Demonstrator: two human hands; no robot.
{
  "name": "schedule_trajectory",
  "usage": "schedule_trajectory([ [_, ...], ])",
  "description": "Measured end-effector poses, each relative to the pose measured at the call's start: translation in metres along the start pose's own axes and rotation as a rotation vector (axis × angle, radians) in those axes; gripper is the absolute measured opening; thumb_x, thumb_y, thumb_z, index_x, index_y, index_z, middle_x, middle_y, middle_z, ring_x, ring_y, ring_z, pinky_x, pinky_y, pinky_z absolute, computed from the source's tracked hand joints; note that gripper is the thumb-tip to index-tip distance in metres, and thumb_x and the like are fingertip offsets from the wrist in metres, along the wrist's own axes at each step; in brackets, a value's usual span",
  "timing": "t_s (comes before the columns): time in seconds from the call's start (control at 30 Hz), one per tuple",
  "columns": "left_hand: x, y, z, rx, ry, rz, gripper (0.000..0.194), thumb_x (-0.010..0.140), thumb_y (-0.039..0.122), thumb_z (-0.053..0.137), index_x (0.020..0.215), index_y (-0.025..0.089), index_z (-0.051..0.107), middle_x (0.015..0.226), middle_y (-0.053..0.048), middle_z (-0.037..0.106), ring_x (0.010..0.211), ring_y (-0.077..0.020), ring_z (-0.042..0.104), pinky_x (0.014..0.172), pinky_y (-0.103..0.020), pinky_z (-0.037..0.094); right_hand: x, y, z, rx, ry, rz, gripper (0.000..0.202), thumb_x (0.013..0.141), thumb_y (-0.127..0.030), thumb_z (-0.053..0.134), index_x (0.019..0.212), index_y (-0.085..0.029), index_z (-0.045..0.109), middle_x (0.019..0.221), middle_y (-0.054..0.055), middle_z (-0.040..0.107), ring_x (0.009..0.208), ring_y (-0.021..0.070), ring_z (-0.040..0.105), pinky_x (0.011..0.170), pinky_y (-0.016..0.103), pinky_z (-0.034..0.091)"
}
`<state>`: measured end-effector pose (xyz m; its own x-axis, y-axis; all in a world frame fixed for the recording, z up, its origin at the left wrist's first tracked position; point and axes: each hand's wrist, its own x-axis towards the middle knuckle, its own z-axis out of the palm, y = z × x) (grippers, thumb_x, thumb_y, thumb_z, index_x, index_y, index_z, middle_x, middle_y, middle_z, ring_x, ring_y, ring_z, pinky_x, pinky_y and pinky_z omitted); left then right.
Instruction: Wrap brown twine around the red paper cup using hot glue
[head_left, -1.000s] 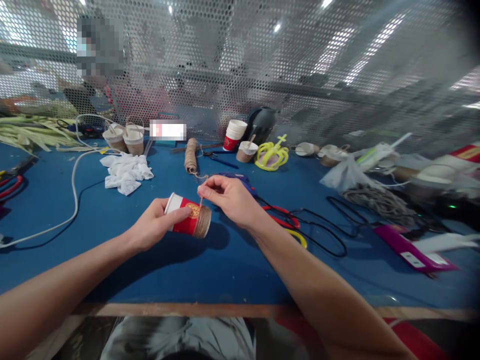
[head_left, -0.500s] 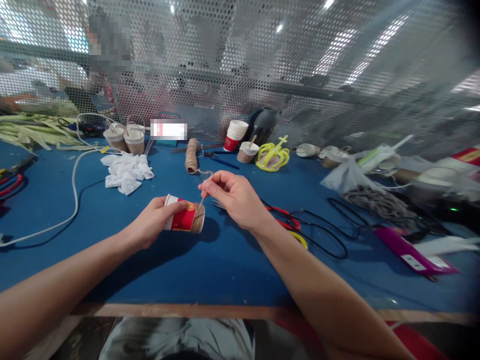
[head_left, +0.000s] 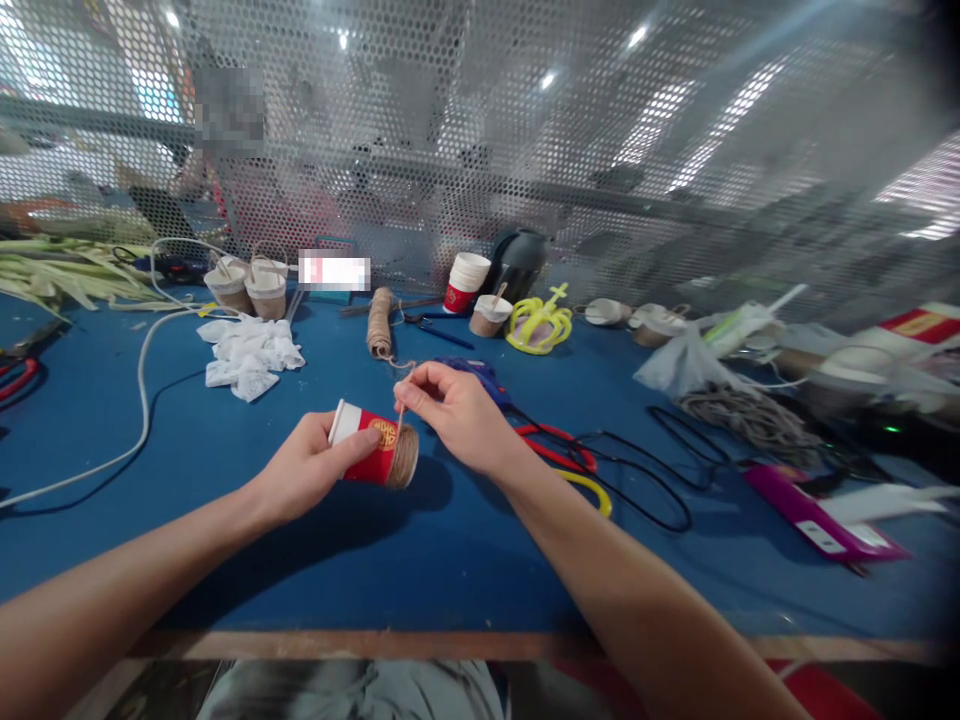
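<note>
My left hand [head_left: 315,460] is closed around a red and white paper cup [head_left: 367,462], held sideways above the blue table with its rim to the left. Brown twine [head_left: 405,458] is wound round the cup's base end. Between thumb and fingers, my right hand [head_left: 450,405] pinches the loose strand of twine, which runs taut down to the wound part. From that hand the strand trails back to a twine roll [head_left: 380,325] lying behind. Under and beside the right forearm is a blue tool [head_left: 484,380], partly hidden.
A stack of paper cups [head_left: 465,283], a twine-wrapped cup [head_left: 491,315] and a yellow crown-shaped frame [head_left: 540,325] stand at the back. White gloves [head_left: 251,355] lie left, near a white cable [head_left: 142,400]. Black cord [head_left: 660,490] and a purple packet [head_left: 821,515] lie right.
The cup has turned in my left hand, bringing its gold emblem more into view. My right hand still pinches the twine, now more upright above the cup. The whole view has shifted slightly.
</note>
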<state>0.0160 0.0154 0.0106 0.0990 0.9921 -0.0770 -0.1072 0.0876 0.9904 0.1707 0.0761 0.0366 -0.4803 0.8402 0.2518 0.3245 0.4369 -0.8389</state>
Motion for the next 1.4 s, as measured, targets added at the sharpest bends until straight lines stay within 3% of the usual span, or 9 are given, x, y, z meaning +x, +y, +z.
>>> schedule_trajectory([
  [0.3,-0.003,-0.004,-0.003,-0.007,0.008,0.052,0.024,0.062,0.034,0.069,0.062,0.011,0.063,0.054,0.0,0.057,0.049,-0.0073,0.043,0.047,-0.017,0.036,-0.001,0.003,0.003,-0.112,-0.007,0.039,0.017,0.079,-0.029,0.052,0.072,-0.015,0.057,0.07,0.003,0.06,0.065,0.0133,0.052,0.065,0.028,0.041],
  [0.93,-0.007,-0.005,-0.007,0.022,-0.048,0.137,0.021,0.063,0.031,0.068,0.056,0.012,0.064,0.046,0.002,0.052,0.043,-0.0069,0.038,0.043,-0.018,0.032,-0.002,0.007,0.005,0.188,-0.091,0.235,0.022,0.071,-0.036,0.061,0.069,-0.014,0.057,0.066,0.0,0.056,0.061,0.0105,0.048,0.061,0.025,0.039],
  [1.03,-0.003,-0.003,-0.006,-0.115,0.002,0.095,0.021,0.061,0.032,0.071,0.06,0.012,0.065,0.051,0.0,0.058,0.045,-0.0086,0.045,0.046,-0.02,0.038,0.004,0.016,0.007,0.191,-0.043,0.261,0.022,0.076,-0.036,0.055,0.07,-0.015,0.055,0.071,0.002,0.058,0.064,0.0107,0.052,0.061,0.025,0.042],
  [1.17,0.01,0.0,-0.007,-0.35,0.196,0.039,0.022,0.057,0.03,0.072,0.064,0.011,0.064,0.054,-0.001,0.061,0.048,-0.0107,0.052,0.048,-0.02,0.041,0.01,0.025,0.003,0.134,0.033,0.264,0.027,0.083,-0.039,0.045,0.072,-0.015,0.052,0.074,0.005,0.057,0.067,0.0132,0.056,0.057,0.026,0.044],
  [1.4,0.019,0.001,-0.011,-0.417,0.278,-0.085,0.028,0.063,0.031,0.067,0.08,0.009,0.064,0.062,-0.002,0.064,0.049,-0.0093,0.053,0.047,-0.019,0.04,0.0,0.003,0.011,-0.024,-0.012,0.054,0.02,0.078,-0.037,0.053,0.077,-0.016,0.055,0.075,0.003,0.061,0.069,0.0138,0.055,0.064,0.028,0.044],
])
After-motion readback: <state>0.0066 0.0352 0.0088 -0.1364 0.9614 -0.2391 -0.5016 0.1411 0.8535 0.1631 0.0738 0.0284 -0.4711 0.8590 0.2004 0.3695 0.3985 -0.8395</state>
